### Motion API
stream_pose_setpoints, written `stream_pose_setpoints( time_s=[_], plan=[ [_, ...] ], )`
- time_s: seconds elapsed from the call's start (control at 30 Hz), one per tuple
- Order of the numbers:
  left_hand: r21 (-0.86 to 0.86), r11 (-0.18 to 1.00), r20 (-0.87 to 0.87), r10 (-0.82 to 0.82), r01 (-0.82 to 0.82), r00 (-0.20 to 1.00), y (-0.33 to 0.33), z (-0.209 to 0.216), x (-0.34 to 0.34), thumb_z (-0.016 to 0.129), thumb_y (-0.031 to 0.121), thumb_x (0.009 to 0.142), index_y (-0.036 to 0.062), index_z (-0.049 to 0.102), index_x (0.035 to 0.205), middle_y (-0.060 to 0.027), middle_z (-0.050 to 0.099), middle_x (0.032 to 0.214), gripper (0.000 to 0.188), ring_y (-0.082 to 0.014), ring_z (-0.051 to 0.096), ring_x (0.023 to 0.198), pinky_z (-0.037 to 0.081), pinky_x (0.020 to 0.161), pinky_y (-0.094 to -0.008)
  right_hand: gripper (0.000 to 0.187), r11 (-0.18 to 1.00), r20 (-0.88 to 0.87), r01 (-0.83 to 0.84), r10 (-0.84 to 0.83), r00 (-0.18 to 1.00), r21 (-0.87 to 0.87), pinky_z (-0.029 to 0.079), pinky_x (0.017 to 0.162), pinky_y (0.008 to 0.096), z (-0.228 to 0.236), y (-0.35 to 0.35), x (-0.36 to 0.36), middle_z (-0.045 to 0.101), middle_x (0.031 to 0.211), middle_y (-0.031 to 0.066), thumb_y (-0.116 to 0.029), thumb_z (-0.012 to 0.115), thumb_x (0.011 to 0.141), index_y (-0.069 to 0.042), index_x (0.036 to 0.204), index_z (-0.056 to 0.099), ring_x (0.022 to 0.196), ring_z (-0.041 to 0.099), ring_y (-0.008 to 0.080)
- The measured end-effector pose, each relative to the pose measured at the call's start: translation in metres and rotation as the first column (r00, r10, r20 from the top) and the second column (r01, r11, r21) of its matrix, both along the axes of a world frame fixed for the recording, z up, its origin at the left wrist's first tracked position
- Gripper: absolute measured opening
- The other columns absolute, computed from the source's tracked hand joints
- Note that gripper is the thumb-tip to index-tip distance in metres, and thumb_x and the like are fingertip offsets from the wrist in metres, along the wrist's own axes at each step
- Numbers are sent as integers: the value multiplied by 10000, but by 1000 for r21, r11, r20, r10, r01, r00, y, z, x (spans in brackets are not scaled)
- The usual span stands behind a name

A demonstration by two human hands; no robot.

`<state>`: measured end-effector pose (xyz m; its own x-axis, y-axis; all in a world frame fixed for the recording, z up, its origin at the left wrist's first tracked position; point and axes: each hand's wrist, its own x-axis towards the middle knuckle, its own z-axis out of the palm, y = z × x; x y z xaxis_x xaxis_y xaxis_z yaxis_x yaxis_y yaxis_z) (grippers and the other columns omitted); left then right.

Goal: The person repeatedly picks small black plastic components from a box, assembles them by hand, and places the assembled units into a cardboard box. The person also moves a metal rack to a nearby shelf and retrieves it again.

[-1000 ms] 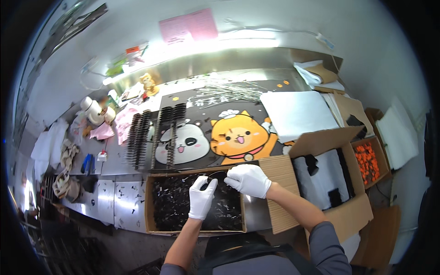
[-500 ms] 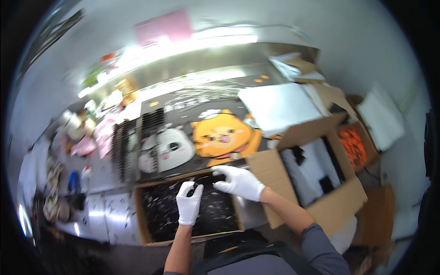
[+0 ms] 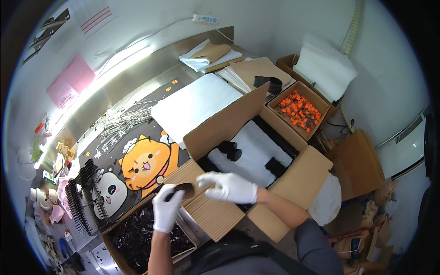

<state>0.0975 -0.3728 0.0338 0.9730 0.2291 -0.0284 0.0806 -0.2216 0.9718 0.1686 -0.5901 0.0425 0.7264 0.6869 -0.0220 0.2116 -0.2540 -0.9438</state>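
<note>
In the head view, my white-gloved left hand (image 3: 166,208) is closed around a dark, curved strip-like piece (image 3: 187,188), whose exact kind I cannot make out. It is above the ribbed inner side of a carton flap, at the edge of a box of black scraps (image 3: 133,240). Just right of the piece, my white-gloved right hand (image 3: 233,188) has its fingers stretched toward it, apart from it and holding nothing I can see. Beyond that hand, the open carton (image 3: 300,176) contains a white foam sheet (image 3: 247,151) with several black pieces on and around it.
A mat with cartoon animals (image 3: 144,162) covers the bench, bearing thin metal rods (image 3: 126,123) and racks of black parts (image 3: 78,206). White sheets (image 3: 195,107) lie behind the carton. A box of small orange pieces (image 3: 300,110) stands at the far right.
The view has swung to the right. My hands have moved from above the scrap box toward the open carton, and the dark piece in my left hand shows more plainly.
</note>
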Motion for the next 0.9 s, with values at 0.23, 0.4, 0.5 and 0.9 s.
stream_pose_setpoints(
  time_s=[0.23,0.4,0.5,0.9],
  plan=[
    [-271,910,-170,-367,314,915,-139,-47,100,678,141,873,48,609,1183,-38,626,993,332,-117,580,840,463,647,-239,185,874,597,258,44,801,-411,521,780,405,-35,-143,91,691,915,92,-249,603,863,-101,894,710,835,643,320],
    [-888,369,-439,-508,-273,741,-186,-128,140,622,71,892,96,557,1119,-64,601,993,237,-191,588,840,497,643,-265,164,664,519,170,371,770,-728,498,802,408,-116,-208,119,695,907,65,-175,589,810,-116,829,741,865,617,294],
    [-877,267,-478,-396,-400,784,-188,-138,142,586,26,886,97,561,1125,-75,593,1036,251,-221,591,898,536,733,-319,187,678,565,179,405,719,-713,498,788,418,-126,-218,114,704,931,49,-166,575,810,-122,860,750,838,631,277],
    [-450,869,-116,-283,203,952,-154,-95,59,549,158,964,-9,391,1403,-130,474,1383,495,-209,437,1302,343,1092,-338,325,948,134,59,-18,991,-312,530,737,344,-114,-127,79,708,965,113,-286,686,850,-95,1112,669,804,679,230]
  ],
)
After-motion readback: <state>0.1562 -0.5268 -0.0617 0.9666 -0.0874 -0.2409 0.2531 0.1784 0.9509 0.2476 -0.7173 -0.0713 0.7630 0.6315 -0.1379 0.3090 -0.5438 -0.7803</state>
